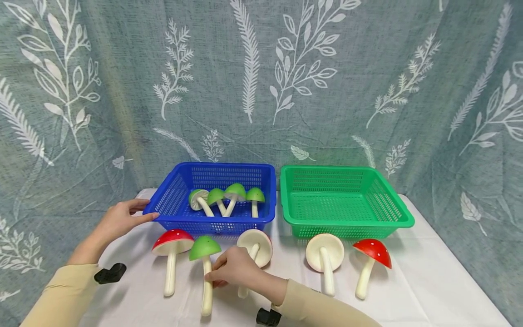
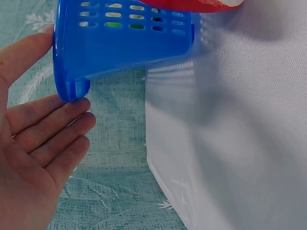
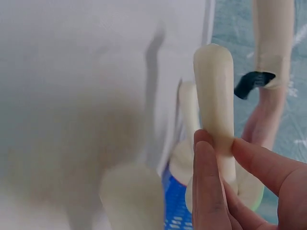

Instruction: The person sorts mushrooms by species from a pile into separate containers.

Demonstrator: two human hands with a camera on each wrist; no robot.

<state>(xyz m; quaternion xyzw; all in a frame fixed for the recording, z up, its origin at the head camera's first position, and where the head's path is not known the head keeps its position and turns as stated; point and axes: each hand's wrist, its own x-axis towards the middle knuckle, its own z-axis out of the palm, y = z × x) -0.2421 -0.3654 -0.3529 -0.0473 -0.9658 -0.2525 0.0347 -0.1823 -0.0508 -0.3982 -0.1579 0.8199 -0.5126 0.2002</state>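
Note:
My right hand (image 1: 237,268) pinches the pale stem of a toy mushroom with a green cap (image 1: 204,248) between thumb and fingers; close up, that stem (image 3: 214,91) shows in the right wrist view. The mushroom is in front of a blue basket (image 1: 216,220). At the basket's left front corner, my left hand (image 1: 118,222) holds the rim, thumb on one side and fingers on the other; the left wrist view shows this hand (image 2: 33,143) nearly straight-fingered. Several green-capped mushrooms (image 1: 235,192) lie inside the blue basket.
A green basket (image 1: 347,222) stands to the right of the blue one. Red-capped mushrooms lie along the front: one at left (image 1: 173,238), one partly behind my right hand (image 1: 261,240), and two at right (image 1: 327,254). A patterned curtain (image 1: 261,91) hangs behind the white-covered table (image 1: 433,290).

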